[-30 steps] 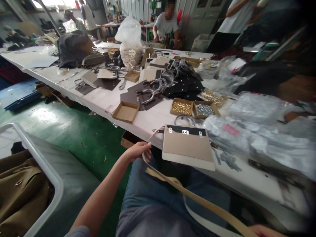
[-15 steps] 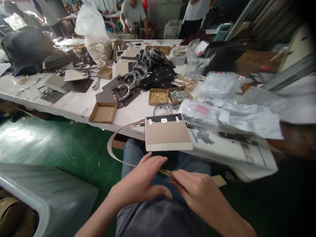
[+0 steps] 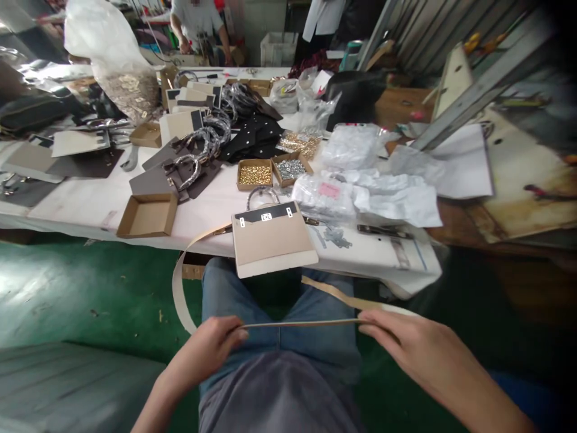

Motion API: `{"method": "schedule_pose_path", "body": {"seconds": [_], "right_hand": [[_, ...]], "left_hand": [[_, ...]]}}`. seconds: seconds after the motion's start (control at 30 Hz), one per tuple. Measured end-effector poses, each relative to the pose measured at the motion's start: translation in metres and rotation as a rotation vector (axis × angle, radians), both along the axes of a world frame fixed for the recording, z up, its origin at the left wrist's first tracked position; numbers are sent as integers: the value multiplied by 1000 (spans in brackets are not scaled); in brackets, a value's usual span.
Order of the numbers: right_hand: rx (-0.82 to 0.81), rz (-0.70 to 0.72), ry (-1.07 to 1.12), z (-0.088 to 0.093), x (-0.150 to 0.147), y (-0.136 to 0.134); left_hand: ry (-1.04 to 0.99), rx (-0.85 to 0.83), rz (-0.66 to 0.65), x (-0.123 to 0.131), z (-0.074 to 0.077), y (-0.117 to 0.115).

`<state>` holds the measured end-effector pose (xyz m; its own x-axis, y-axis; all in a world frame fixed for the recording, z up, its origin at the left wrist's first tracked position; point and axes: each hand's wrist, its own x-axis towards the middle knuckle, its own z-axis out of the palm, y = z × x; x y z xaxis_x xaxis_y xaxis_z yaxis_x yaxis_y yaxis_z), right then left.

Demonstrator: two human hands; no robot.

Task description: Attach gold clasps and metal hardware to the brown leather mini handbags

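Between my two hands a beige strap is stretched edge-on above my lap. My left hand pinches it at one side. My right hand grips it at the other, and a loose end of the strap hangs past these fingers toward my knee. From my left hand the strap loops up to a metal clasp beside a beige bag panel with a black top band. This panel lies flat at the table edge with a wrapped handle behind it. Neither hand touches the panel.
The white-covered table carries an empty cardboard box, a box of gold hardware, a box of silver hardware and plastic-wrapped packs. A grey bin stands at lower left. A person sits across the table.
My hands have moved apart, drawing the strap taut between them. My left hand has closed on the strap, its fingers previously stretched out. The view has turned right.
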<state>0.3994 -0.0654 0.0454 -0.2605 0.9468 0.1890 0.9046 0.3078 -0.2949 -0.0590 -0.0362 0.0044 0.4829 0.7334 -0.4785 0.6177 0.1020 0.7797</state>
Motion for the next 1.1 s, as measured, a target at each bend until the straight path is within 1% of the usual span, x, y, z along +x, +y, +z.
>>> {"method": "schedule_pose_path", "body": {"seconds": [0.03, 0.1, 0.17, 0.27, 0.33, 0.4, 0.47, 0.53, 0.6, 0.67, 0.77, 0.9, 1.03, 1.1], "right_hand": [[57, -8, -11, 0, -8, 1], [62, 57, 1, 4, -33, 6], [81, 133, 67, 9, -64, 11], [146, 219, 160, 14, -107, 15], [207, 229, 205, 12, -121, 15], [237, 220, 213, 7, -120, 13], [231, 195, 186, -1, -107, 12], [215, 158, 152, -9, -88, 10], [218, 110, 134, -17, -71, 8], [225, 62, 133, -24, -61, 8], [238, 30, 162, -30, -59, 13], [272, 44, 191, -35, -66, 19], [315, 53, 180, -40, -65, 22], [325, 59, 180, -42, -66, 24]], "left_hand": [[-11, -44, -40, 6, 2, -2], [-52, -74, -58, 22, 9, -3], [-140, -42, -5, 45, 20, 1], [-363, -47, 73, 83, 35, 13], [-478, -131, 85, 101, 39, 21], [-530, -239, 95, 108, 35, 24], [-547, -349, 154, 102, 25, 24], [-561, -428, 261, 89, 14, 22], [-577, -444, 370, 75, 5, 19], [-591, -428, 432, 67, 1, 18], [-619, -433, 450, 63, 3, 19], [-686, -429, 406, 58, 11, 27], [-704, -370, 413, 36, 20, 39], [-699, -373, 383, 26, 26, 42]]}}
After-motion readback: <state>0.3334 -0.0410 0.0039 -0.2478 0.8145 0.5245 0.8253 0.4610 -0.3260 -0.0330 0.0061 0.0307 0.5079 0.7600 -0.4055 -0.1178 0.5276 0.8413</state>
